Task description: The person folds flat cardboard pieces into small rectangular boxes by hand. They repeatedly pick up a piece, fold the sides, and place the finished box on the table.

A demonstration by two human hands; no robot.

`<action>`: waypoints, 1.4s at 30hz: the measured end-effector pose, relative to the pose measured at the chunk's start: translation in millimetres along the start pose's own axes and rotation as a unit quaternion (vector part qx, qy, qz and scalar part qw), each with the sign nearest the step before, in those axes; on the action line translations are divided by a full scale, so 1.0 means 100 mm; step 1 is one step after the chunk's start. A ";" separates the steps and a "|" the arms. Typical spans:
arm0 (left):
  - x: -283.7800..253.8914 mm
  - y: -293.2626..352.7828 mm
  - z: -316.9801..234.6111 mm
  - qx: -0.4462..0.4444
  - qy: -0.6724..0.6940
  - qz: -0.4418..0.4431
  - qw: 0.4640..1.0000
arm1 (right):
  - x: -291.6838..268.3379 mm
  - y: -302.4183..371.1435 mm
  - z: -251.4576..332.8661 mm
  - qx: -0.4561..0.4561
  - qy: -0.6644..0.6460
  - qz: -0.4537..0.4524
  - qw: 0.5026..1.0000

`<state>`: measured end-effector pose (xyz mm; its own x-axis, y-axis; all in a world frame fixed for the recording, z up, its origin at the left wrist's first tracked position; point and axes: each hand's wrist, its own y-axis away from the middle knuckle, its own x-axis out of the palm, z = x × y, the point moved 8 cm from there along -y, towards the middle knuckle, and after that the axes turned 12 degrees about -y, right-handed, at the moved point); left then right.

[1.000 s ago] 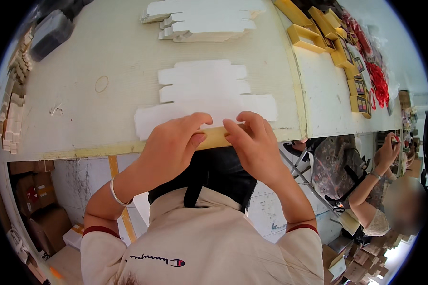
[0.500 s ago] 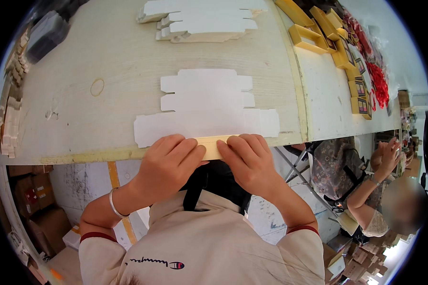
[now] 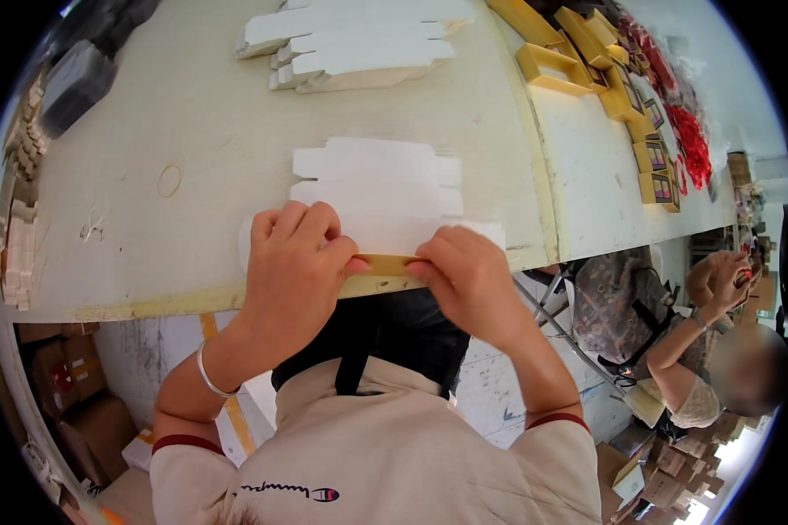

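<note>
A flat white box blank (image 3: 368, 184) with notched tabs lies on the table by its near edge. Along the blank's near side a narrow gold flap (image 3: 385, 264) shows, folded at the crease. My left hand (image 3: 293, 267) pinches the flap's left end between thumb and fingers, its back covering part of the blank. At the right end, my right hand (image 3: 468, 276) pinches the same flap with the thumb underneath and the fingers curled on top. Both hands cover the blank's near corners.
Farther back on the table (image 3: 184, 236) sits a stack of white blanks (image 3: 359, 52). Gold boxes (image 3: 556, 70) and red ribbon (image 3: 692, 144) lie at the far right. Dark plastic trays (image 3: 79, 83) stand far left. A co-worker (image 3: 700, 359) sits at the right, hands raised.
Both hands have shifted their grip on the gold flap, which now shows as a narrower strip. My left hand has arched up farther over the blank.
</note>
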<state>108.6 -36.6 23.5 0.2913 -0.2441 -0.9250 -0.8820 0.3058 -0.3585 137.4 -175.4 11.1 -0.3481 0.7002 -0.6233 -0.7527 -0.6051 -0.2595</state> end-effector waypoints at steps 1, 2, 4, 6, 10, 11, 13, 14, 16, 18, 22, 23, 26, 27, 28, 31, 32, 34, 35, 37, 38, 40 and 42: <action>-0.04 -0.01 -0.06 0.004 -0.044 -0.024 0.999 | 0.03 0.02 0.00 0.010 -0.002 -0.012 1.000; -0.10 -0.02 -0.16 0.008 -0.087 -0.050 0.995 | 0.05 0.03 0.02 0.020 -0.003 -0.022 1.000; -0.10 0.02 -0.28 0.021 -0.063 -0.044 0.997 | 0.14 0.10 0.07 0.028 -0.005 -0.037 0.999; 0.02 0.07 -0.34 0.042 0.071 0.021 0.996 | 0.17 0.16 0.05 0.089 -0.095 -0.005 0.991; 0.06 0.09 -0.03 -0.020 0.288 0.087 0.954 | -0.01 0.22 0.13 0.048 -0.204 0.021 0.977; 0.04 0.06 -0.03 -0.002 0.256 0.100 0.961 | -0.14 0.26 0.14 -0.027 -0.167 -0.008 0.986; 0.04 -0.01 -0.03 0.035 0.192 0.124 0.973 | -0.14 0.36 0.01 -0.061 -0.021 0.050 0.997; 0.06 -0.03 -0.03 0.059 0.177 0.115 0.976 | -0.09 0.41 0.02 -0.074 0.027 0.076 0.994; 0.09 -0.15 -0.01 0.093 0.166 0.137 0.972 | -0.03 0.51 0.01 -0.099 0.089 0.101 0.986; 0.15 -0.27 0.00 0.126 0.147 0.169 0.967 | 0.08 0.58 0.07 -0.142 0.138 0.118 0.973; 0.21 -0.50 -0.10 0.203 0.078 0.201 0.955 | 0.06 0.47 0.19 -0.247 0.142 0.060 0.957; 0.22 -0.56 -0.14 0.226 0.061 0.192 0.953 | 0.03 0.40 0.21 -0.261 0.104 0.038 0.959; 0.27 -0.66 -0.22 0.271 0.073 0.189 0.941 | 0.15 0.05 0.23 -0.190 0.007 0.048 0.981; 0.29 -0.71 -0.24 0.283 0.071 0.170 0.941 | 0.22 -0.03 0.15 -0.165 0.022 0.048 0.985; 0.29 -0.68 -0.21 0.280 0.065 0.160 0.944 | 0.28 -0.09 0.12 -0.147 0.022 0.055 0.987; 0.26 -0.76 -0.17 0.266 0.090 0.127 0.951 | 0.09 -0.16 0.26 -0.224 0.133 -0.083 0.962; 0.25 -0.72 -0.10 0.250 0.102 0.128 0.954 | 0.11 -0.08 0.26 -0.251 0.147 -0.111 0.950; 0.27 -0.70 -0.06 0.228 0.113 0.138 0.957 | 0.15 0.04 0.26 -0.269 0.200 -0.113 0.935; 0.27 -0.71 -0.04 0.217 0.111 0.140 0.960 | 0.15 0.07 0.24 -0.248 0.189 -0.084 0.947; 0.27 -0.67 -0.05 0.215 0.129 0.153 0.956 | 0.16 0.09 0.11 -0.210 0.162 -0.054 0.963; 0.28 -0.67 -0.06 0.219 0.141 0.153 0.953 | 0.15 0.07 0.16 -0.185 0.142 -0.040 0.972; 0.30 -0.63 -0.03 0.194 0.159 0.174 0.952 | 0.18 0.09 0.20 -0.161 0.131 -0.013 0.978; 0.21 -0.57 -0.02 0.193 0.133 0.148 0.961 | 0.24 0.11 0.19 -0.160 0.151 0.011 0.975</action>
<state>164.0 -60.6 24.7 -0.1015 -0.3039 -0.9473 -0.6937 0.7042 -0.1516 109.8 -158.4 7.6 -0.1460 0.5715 -0.8075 -0.5165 -0.7402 -0.4305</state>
